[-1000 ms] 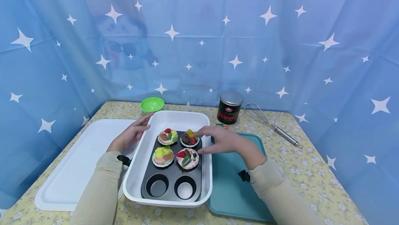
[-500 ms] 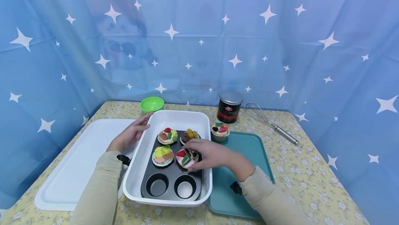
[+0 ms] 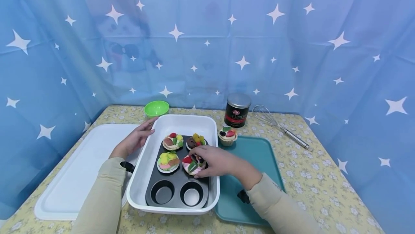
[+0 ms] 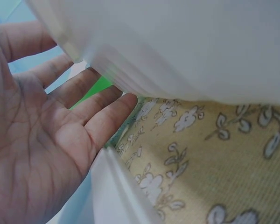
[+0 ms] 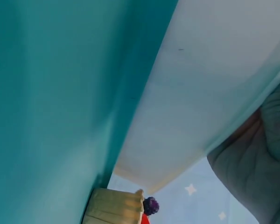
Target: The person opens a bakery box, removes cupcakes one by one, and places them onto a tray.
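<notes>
My left hand [image 3: 135,138] rests on the left rim of a deep white baking pan [image 3: 140,176]. In the left wrist view its fingers are nearly straight against the pan's outer wall. Inside the pan lies a dark muffin tin [image 3: 176,184] with cupcakes in its far and middle rows. My right hand [image 3: 215,162] reaches over the right rim and pinches a pink-frosted cupcake [image 3: 192,168], thumb on the near side. The other cupcakes are a yellow-topped one [image 3: 168,161], a cream one [image 3: 173,141] and a chocolate one [image 3: 195,141]. The two near cups hold nothing.
A turquoise tray [image 3: 254,154] is right of the pan, with a fruit-topped cupcake [image 3: 228,136] at its far left corner. A white tray [image 3: 81,169] lies left. Behind are a green bowl [image 3: 156,109], an espresso tin [image 3: 237,111] and a whisk [image 3: 279,126].
My right hand has come left and nearer, from beside the chocolate cupcake onto the pink-frosted one, and its fingers have closed around it. My left hand has stayed on the rim.
</notes>
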Motion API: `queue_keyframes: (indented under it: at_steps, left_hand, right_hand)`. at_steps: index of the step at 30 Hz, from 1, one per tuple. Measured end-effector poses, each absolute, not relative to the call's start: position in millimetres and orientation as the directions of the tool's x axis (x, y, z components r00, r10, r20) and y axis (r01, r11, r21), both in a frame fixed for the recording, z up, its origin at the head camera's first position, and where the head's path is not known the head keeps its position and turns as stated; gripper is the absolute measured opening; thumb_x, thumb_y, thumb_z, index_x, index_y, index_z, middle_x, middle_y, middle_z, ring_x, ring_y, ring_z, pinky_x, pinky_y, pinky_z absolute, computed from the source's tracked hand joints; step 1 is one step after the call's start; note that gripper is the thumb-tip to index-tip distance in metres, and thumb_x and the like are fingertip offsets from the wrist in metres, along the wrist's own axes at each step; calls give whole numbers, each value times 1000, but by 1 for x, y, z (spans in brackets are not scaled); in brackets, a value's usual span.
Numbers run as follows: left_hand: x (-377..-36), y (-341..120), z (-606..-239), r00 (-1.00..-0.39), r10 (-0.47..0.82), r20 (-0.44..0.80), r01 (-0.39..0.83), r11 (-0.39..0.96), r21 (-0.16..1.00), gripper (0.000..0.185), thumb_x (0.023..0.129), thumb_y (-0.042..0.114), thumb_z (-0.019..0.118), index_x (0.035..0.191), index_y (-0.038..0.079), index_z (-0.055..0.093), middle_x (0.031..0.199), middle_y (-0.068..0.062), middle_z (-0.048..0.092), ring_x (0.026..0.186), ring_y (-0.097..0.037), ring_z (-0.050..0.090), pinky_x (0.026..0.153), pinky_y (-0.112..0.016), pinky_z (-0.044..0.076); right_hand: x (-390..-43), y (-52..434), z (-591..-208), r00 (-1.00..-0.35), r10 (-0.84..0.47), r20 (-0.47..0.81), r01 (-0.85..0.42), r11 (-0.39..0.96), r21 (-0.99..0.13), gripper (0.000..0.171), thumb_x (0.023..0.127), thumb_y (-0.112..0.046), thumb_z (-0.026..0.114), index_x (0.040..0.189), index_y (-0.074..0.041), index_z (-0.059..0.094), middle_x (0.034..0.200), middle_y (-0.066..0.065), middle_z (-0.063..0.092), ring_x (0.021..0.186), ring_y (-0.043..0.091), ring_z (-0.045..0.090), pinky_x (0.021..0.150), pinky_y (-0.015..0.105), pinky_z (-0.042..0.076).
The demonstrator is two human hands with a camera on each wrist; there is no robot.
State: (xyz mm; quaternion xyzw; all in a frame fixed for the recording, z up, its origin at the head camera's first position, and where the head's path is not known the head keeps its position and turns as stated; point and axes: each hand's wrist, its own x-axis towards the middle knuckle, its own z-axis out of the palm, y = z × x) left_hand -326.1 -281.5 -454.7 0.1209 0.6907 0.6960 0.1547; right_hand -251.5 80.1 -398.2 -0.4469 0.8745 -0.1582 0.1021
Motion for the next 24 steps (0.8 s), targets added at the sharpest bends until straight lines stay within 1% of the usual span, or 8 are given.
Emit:
queue_keyframes:
  at_steps: [6, 11, 17, 24]
  left_hand:
    - [-326, -280, -453, -925, 379, -36, -36, 7, 999, 65, 105, 16, 47, 162, 26, 19, 168, -9, 14, 148, -37, 26, 99, -25, 50]
    - [-327, -279, -452, -927, 371, -45, -43, 16, 999, 65, 104, 16, 47, 162, 26, 20, 167, -9, 17, 148, -37, 28, 99, -26, 50]
    - [-326, -278, -453, -930, 362, -61, -58, 18, 998, 65, 104, 16, 48, 162, 27, 22, 165, -8, 21, 146, -37, 31, 98, -27, 51]
    - [-326, -281, -454, -925, 377, -54, -51, 18, 999, 65, 105, 16, 47, 162, 26, 19, 165, -9, 21, 145, -36, 35, 98, -29, 52]
  right_hand:
    - [-252, 81, -398, -559, -829, -17, -768, 526, -364, 64, 90, -44, 75, 143, -19, 50, 134, 1, 56, 116, 12, 56, 95, 29, 50]
    - [-252, 82, -397, -546, -838, -8, -777, 509, -370, 62, 90, -40, 76, 142, -18, 51, 132, 1, 55, 115, 12, 55, 95, 28, 50]
    - [-252, 81, -398, -516, -856, 41, -799, 463, -385, 60, 89, -34, 79, 140, -18, 51, 136, 1, 52, 120, 12, 51, 100, 29, 48]
    - [-253, 81, -399, -494, -868, 45, -797, 432, -422, 61, 90, -33, 78, 141, -19, 49, 137, 0, 50, 117, 10, 53, 98, 26, 49]
